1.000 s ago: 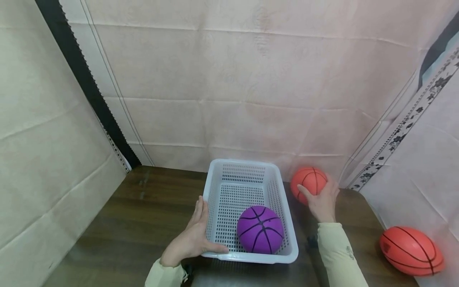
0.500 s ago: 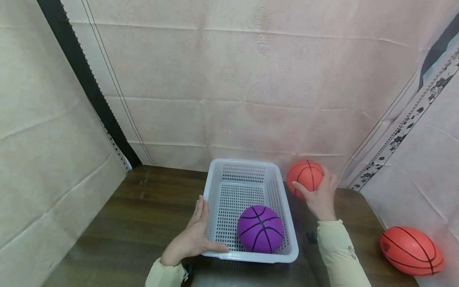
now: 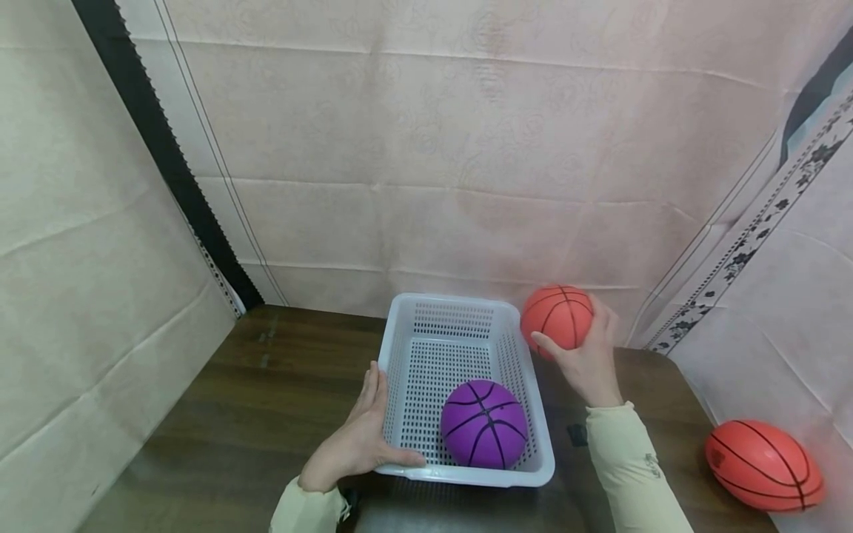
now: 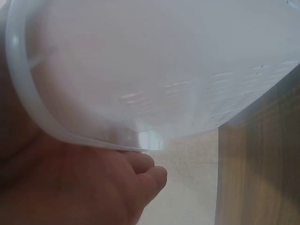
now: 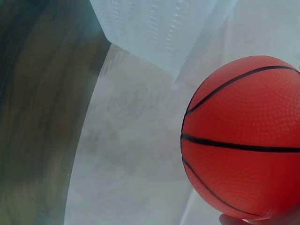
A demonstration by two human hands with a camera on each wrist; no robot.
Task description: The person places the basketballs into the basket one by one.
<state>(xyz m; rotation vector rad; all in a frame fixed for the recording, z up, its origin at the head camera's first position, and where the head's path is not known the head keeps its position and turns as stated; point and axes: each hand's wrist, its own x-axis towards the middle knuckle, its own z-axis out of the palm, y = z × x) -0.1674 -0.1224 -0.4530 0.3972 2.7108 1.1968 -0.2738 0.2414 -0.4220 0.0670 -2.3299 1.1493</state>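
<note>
A white plastic basket (image 3: 433,355) with slotted sides stands on the table. Inside, toward its near end, lies a purple toy basketball (image 3: 484,424). My left hand (image 3: 353,448) rests against the basket's near left corner, straight fingers along the left side and thumb along the near rim. In the left wrist view, fingers (image 4: 147,176) show just outside the pale basket wall (image 4: 164,93). My right hand (image 3: 589,359) grips an orange-red toy basketball (image 3: 556,318) from its right, off the table beside the basket's far right corner. This ball (image 5: 243,140) fills much of the right wrist view.
Another orange-red basketball (image 3: 765,466) lies at the table's right edge. A small dark object (image 3: 577,435) is near the right sleeve. Pale cloth walls (image 3: 466,163) enclose the brown wooden table (image 3: 266,400) at the back and both sides.
My right hand has lifted the orange-red basketball and carried it left, toward the basket's far right corner. The left hand, the basket and the purple ball stay put.
</note>
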